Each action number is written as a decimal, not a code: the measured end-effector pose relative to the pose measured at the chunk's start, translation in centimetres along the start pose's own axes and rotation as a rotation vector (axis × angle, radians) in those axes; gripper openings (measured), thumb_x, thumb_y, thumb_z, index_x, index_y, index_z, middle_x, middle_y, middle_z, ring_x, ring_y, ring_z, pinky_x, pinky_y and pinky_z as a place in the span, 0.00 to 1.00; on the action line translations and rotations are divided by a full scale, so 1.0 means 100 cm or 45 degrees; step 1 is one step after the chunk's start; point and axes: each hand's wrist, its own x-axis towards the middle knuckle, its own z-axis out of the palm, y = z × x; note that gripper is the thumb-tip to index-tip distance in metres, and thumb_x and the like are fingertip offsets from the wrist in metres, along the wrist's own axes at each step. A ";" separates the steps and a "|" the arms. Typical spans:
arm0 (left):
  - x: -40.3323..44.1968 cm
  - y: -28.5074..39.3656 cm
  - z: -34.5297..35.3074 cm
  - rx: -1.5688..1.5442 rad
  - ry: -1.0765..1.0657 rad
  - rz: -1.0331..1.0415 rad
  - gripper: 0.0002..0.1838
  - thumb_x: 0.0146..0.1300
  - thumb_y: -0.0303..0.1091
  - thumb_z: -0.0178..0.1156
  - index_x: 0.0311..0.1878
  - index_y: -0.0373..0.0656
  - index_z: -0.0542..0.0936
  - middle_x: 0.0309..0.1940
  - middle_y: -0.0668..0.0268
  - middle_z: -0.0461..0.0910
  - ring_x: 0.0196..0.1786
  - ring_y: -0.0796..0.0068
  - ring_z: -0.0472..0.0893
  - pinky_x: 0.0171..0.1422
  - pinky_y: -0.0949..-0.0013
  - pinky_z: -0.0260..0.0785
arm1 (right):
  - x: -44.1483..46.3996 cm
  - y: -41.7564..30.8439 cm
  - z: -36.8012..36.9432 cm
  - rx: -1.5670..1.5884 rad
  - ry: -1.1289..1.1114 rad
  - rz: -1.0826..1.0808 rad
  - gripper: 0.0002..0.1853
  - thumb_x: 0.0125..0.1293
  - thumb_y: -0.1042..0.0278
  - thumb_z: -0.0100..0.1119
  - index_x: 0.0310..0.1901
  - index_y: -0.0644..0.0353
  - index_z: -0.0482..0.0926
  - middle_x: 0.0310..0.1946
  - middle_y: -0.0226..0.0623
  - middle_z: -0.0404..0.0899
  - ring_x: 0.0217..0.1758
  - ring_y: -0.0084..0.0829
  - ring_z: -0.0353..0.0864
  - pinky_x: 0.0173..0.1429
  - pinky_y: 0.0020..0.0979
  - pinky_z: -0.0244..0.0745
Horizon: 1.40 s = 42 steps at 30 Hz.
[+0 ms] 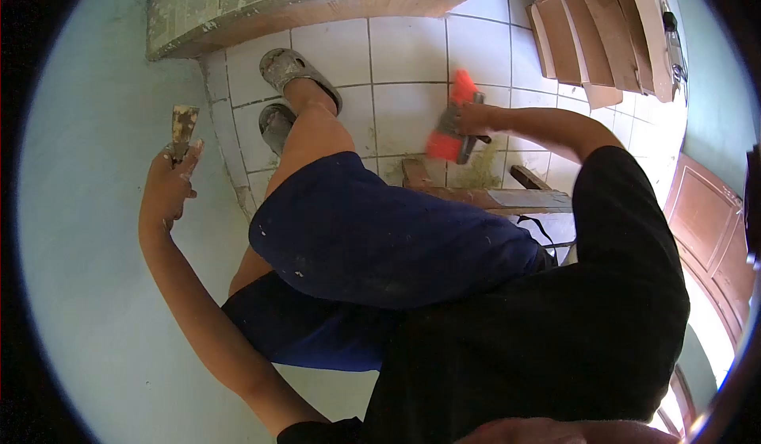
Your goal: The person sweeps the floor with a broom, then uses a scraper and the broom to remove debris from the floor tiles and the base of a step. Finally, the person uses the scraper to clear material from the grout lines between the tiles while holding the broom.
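Note:
My left hand [168, 189] is closed around a putty knife [185, 125], its broad blade pointing up in the picture and stained with brown and whitish residue. Whitish smears also mark the fingers. Close beside this hand is a pale blue-green wall [87, 206]; I cannot tell whether they touch. My right hand [474, 119] grips an orange-red flat tool with a dark grey handle [444, 146], blurred by motion, above the white tiled floor [404, 51]. Its exact kind is unclear.
A wooden bench [515, 200] is partly hidden under my thighs. An open cardboard box [602, 40] stands at upper right. Along the top runs a stained ledge [261, 4] with printed paper on it. My feet wear grey clogs [289, 67]. A brown door [709, 222] is at right.

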 end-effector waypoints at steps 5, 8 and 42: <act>-0.013 -0.007 0.005 -0.019 0.062 0.017 0.27 0.65 0.56 0.62 0.45 0.36 0.77 0.24 0.70 0.67 0.27 0.75 0.73 0.33 0.67 0.73 | 0.015 0.019 -0.044 0.179 0.094 0.060 0.24 0.58 0.65 0.60 0.59 0.47 0.78 0.49 0.33 0.77 0.59 0.37 0.74 0.61 0.45 0.68; -0.015 -0.013 0.001 -0.037 0.027 -0.033 0.27 0.65 0.56 0.62 0.43 0.37 0.77 0.24 0.71 0.66 0.25 0.75 0.72 0.34 0.68 0.74 | 0.092 0.030 -0.067 0.166 0.530 0.128 0.28 0.57 0.65 0.61 0.62 0.48 0.76 0.49 0.35 0.77 0.60 0.38 0.74 0.63 0.45 0.68; -0.008 -0.005 0.004 -0.023 -0.015 -0.058 0.29 0.65 0.56 0.62 0.48 0.33 0.77 0.24 0.71 0.67 0.24 0.76 0.69 0.32 0.68 0.71 | 0.077 -0.015 -0.002 0.339 0.021 0.289 0.15 0.54 0.61 0.66 0.45 0.49 0.82 0.38 0.35 0.83 0.48 0.35 0.83 0.57 0.42 0.70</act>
